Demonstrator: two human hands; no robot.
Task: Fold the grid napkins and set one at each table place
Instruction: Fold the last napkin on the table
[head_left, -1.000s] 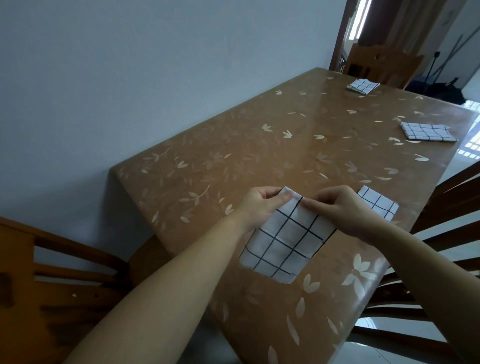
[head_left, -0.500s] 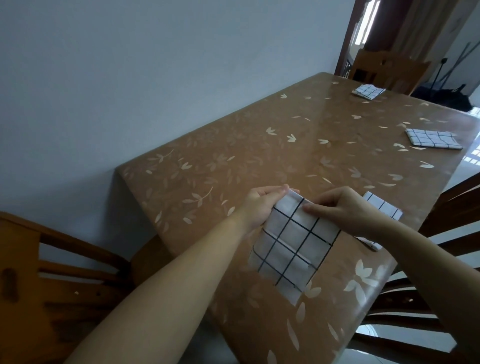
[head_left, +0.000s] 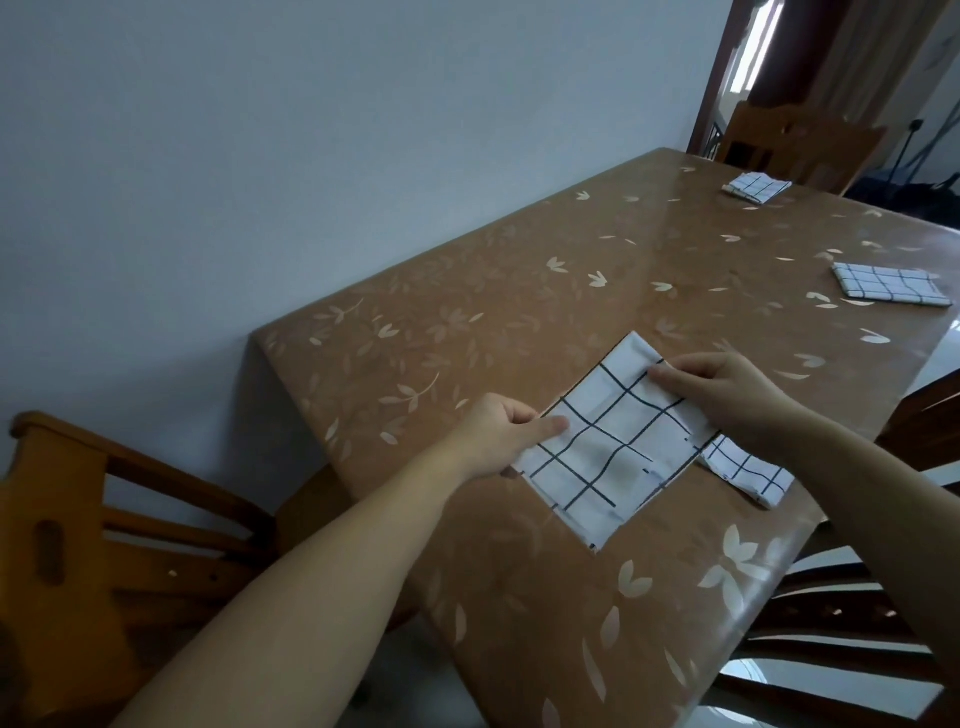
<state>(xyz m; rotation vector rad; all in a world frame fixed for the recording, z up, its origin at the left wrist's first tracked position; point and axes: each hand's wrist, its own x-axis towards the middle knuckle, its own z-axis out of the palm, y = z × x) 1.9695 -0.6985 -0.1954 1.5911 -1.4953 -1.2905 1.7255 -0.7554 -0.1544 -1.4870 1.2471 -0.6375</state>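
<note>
A white napkin with a black grid (head_left: 608, 452) lies flat on the brown leaf-patterned table (head_left: 467, 338) near its front corner. My left hand (head_left: 496, 436) pinches its left edge, thumb on top. My right hand (head_left: 727, 397) holds its upper right edge with curled fingers. A smaller folded grid napkin (head_left: 748, 473) lies just to the right, partly under my right wrist. Two more folded grid napkins sit further along the table, one at the right edge (head_left: 888, 283) and one at the far end (head_left: 756, 186).
A wooden chair (head_left: 104, 519) stands at the table's near left end, against the grey wall. Another chair (head_left: 857, 623) stands at the right side, and a third (head_left: 800, 145) at the far end by a doorway. The table's edge runs close under my forearms.
The napkin hung from both hands by its top edge above the table. Now it is spread flat on the table, and my hands have moved apart along its edges.
</note>
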